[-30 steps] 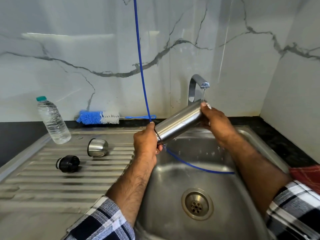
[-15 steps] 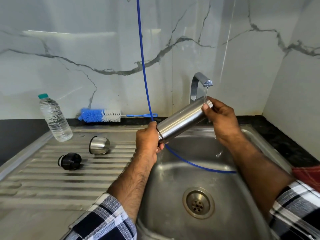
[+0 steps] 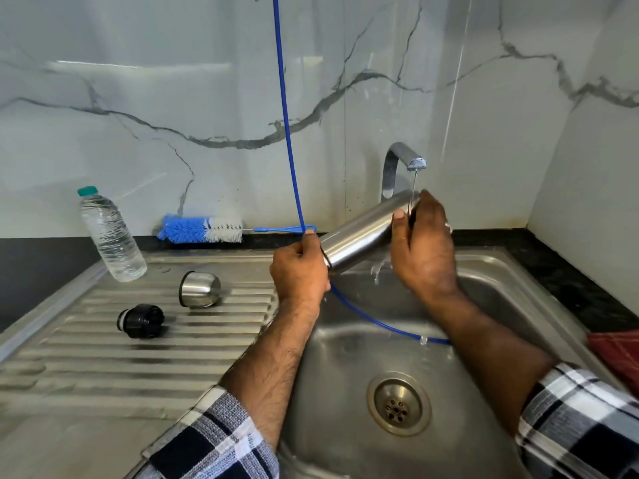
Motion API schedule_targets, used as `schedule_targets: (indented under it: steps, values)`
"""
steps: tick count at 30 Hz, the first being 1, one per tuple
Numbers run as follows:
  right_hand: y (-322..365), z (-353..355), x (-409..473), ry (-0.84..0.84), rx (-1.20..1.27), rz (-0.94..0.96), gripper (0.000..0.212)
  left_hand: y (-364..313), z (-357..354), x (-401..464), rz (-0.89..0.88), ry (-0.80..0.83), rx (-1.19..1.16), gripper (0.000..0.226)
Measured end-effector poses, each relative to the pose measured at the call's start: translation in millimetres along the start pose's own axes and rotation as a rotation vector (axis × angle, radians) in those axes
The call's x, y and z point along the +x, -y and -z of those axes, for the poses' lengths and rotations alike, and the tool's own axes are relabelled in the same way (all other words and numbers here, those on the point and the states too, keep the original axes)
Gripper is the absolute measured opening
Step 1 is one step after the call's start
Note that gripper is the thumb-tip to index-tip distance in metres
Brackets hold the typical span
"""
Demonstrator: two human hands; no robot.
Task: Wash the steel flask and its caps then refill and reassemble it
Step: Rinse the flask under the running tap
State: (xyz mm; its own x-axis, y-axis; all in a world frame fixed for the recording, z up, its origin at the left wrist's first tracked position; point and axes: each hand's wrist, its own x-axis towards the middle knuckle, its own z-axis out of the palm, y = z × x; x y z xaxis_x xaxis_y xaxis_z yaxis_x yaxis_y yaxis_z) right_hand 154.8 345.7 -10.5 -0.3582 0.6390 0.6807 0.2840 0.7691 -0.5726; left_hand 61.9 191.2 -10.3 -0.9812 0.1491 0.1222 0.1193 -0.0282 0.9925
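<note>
The steel flask [image 3: 363, 229] is held tilted over the sink, its upper end under a thin stream from the tap [image 3: 403, 160]. My left hand [image 3: 299, 271] grips its lower end. My right hand [image 3: 422, 243] wraps around its upper end, with water splashing below it. The steel outer cap [image 3: 200, 289] lies on its side on the ribbed drainboard [image 3: 103, 357]. The black inner cap [image 3: 140, 320] lies in front of it, to the left.
A clear water bottle [image 3: 110, 236] with a green cap stands at the back left. A blue and white bottle brush [image 3: 204, 229] lies along the wall. A blue hose [image 3: 287, 115] hangs down into the sink basin [image 3: 345, 426]. Red cloth [image 3: 615, 354] at right.
The flask and both hands have shifted slightly, and my right hand has slid over the flask's upper end. Water now runs over it and splashes into the basin.
</note>
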Motion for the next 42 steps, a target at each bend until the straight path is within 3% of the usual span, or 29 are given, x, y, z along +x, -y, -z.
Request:
schedule_targets:
  steps: [4, 8, 10, 15, 18, 21, 23, 26, 29, 31, 33, 34, 37, 39, 42]
  values:
    - [-10.1, 11.3, 5.1, -0.038, -0.103, 0.099, 0.064, -0.9, -3.4, -1.5, -0.225, 0.010, 0.107, 0.059]
    - [-10.7, 12.8, 5.7, 0.198, -0.188, -0.086, 0.067, -3.5, -4.0, -17.6, -0.619, 0.024, 0.297, 0.057]
    - [-9.6, 13.4, 7.2, 0.229, -0.175, -0.046, 0.059, -2.0, -3.4, -21.1, -0.768, -0.017, 0.336, 0.051]
    - [2.6, 16.1, -2.5, 0.333, -0.036, 0.251, 0.055, -1.4, -1.5, -19.9, -0.862, -0.090, 0.333, 0.049]
    - [9.1, 14.7, -13.6, 0.310, 0.017, 0.464, 0.043, 3.6, -0.4, -16.4, -0.850, -0.093, 0.337, 0.047]
    - [1.2, 19.9, -6.3, 0.403, 0.038, 0.509, 0.047, 2.7, 1.8, -14.8, -0.866, -0.085, 0.340, 0.046]
    - [-12.1, 25.8, -1.0, 0.494, 0.034, 0.300, 0.060, 2.4, 4.0, -14.7, -0.905, -0.065, 0.317, 0.045]
    - [-37.8, 38.6, 6.2, 0.510, 0.032, -0.287, 0.064, 2.9, 5.3, -9.4, -0.944, -0.094, 0.300, 0.044]
    - [-42.6, 43.3, 7.5, 0.616, 0.521, -0.765, 0.054, 2.4, 3.0, -9.0, -1.003, -0.150, 0.284, 0.042]
    - [-30.9, 39.4, 11.1, 0.629, 0.735, -0.836, 0.049, 4.9, 2.4, -8.2, -1.028, -0.124, 0.252, 0.038]
    - [-18.3, 33.1, 16.6, 0.504, 0.789, -0.812, 0.042, 13.4, 2.4, -2.5, -0.933, -0.070, 0.227, 0.036]
    - [-15.9, 30.0, 20.4, 0.408, 0.805, -0.789, 0.038, 18.0, 1.7, 0.3, -0.796, -0.034, 0.207, 0.038]
    - [-14.8, 26.6, 26.9, 0.185, 0.771, -0.577, 0.023, 23.7, -2.8, 5.3, -0.060, 0.134, 0.025, 0.049]
    - [-16.0, 25.1, 23.6, 0.109, 0.561, -0.303, 0.026, 20.6, -2.0, 6.2, 0.353, 0.198, -0.171, 0.049]
    - [-19.3, 23.2, 20.2, 0.001, 0.133, -0.050, 0.052, 17.6, 0.2, 3.5, 0.476, 0.245, -0.228, 0.050]
